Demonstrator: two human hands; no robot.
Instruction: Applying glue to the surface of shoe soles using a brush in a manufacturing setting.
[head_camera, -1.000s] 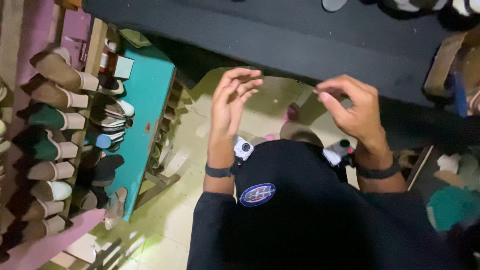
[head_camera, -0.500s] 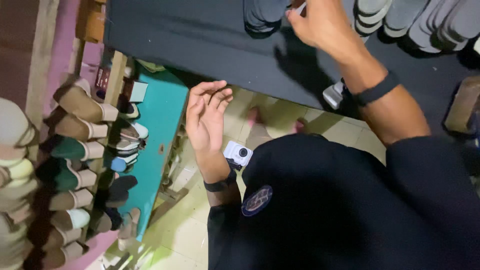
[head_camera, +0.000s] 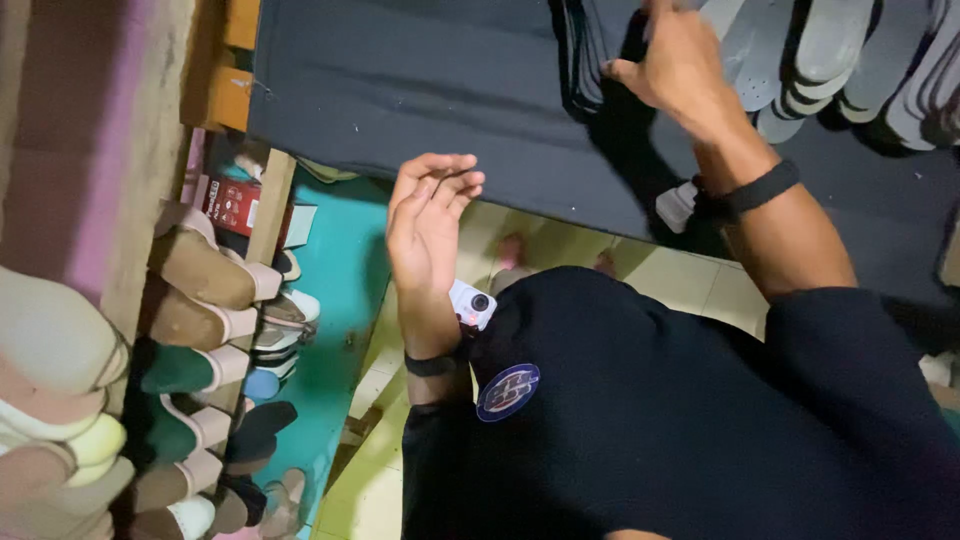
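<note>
My right hand (head_camera: 680, 65) reaches up over the dark table (head_camera: 420, 90) and touches a stack of dark insoles (head_camera: 600, 45) at the top edge; whether it grips one I cannot tell. My left hand (head_camera: 425, 215) hovers below the table's front edge, fingers loosely apart and holding nothing. Both wrists wear black bands. A small white camera (head_camera: 472, 304) is clipped to my dark shirt (head_camera: 680, 420), just under the left hand.
Grey and white insoles (head_camera: 830, 60) fan out at the top right of the table. A wooden rack (head_camera: 180, 330) at the left holds several shoe lasts, beside a teal bench (head_camera: 335, 310). Yellow floor tiles (head_camera: 380, 470) show below.
My right hand rose from in front of my chest to the stack of insoles on the table. My left hand stayed low and open. The view tilted up toward the table.
</note>
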